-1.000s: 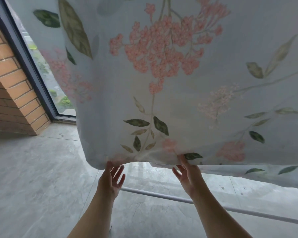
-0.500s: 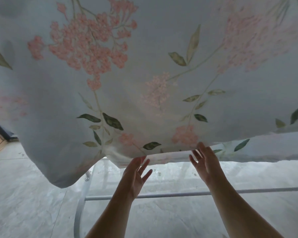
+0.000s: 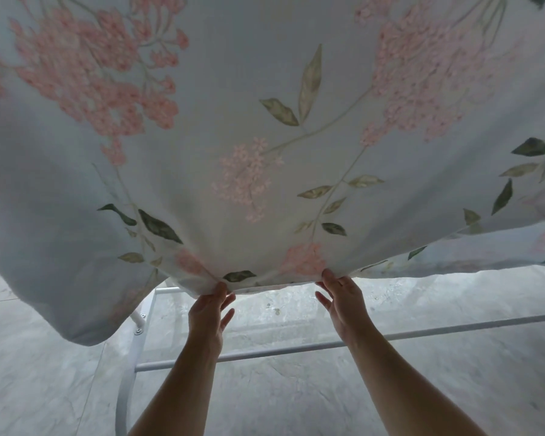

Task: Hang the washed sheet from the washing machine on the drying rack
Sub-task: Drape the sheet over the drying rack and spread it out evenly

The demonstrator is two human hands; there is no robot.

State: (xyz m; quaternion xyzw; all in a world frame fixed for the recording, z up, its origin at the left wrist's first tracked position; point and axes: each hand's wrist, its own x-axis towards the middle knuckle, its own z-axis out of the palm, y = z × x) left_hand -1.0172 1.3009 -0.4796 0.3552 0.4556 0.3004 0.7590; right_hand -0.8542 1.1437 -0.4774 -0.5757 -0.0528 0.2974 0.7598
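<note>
Left hand [image 3: 210, 313] and right hand [image 3: 343, 297] pinch the hem of the floral sheet [image 3: 265, 127], draped above the drying rack [image 3: 265, 350]. Uneven pulling risks sliding it onto the floor [image 3: 44, 388].

The grey marbled tile floor [image 3: 453, 388] carries the white metal drying rack [image 3: 265, 350], standing directly on it.

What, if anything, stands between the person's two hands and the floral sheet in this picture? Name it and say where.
Nothing visible does. The left hand and right hand both pinch the lower hem of the sheet directly. The drying rack bars lie below, behind the forearms, not between hands and cloth.
</note>
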